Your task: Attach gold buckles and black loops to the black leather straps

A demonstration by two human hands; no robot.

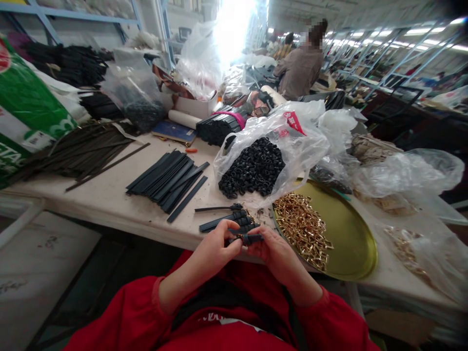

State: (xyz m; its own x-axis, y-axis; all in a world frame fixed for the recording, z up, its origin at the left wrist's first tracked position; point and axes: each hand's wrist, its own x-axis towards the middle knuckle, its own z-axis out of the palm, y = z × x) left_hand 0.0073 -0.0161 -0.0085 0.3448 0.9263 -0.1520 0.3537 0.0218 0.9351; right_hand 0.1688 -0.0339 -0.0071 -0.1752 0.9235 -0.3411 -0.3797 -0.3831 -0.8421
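Observation:
Both my hands meet at the table's front edge around one dark strap [253, 238]. My left hand [224, 242] pinches its left end, where a bit of gold metal shows, perhaps a buckle. The fingers of my right hand [272, 248] are closed on the strap's right end. Just beyond them lie several dark straps [219, 222] with loops and gold metal on them. Behind these, a clear plastic bag [292, 151] gapes around a heap of small black loops [256, 168]. To the right, gold buckles [305, 226] fill the left side of a round gold-coloured tray [351, 239].
Flat dark strips [164, 180] are stacked left of the bag, near a blue notebook [174, 131]. A bundle of strips [219, 127] has a pink band. Long brown strips [84, 151] lie farther left. More plastic bags [409, 175] crowd the right. Another person [302, 70] is in the background.

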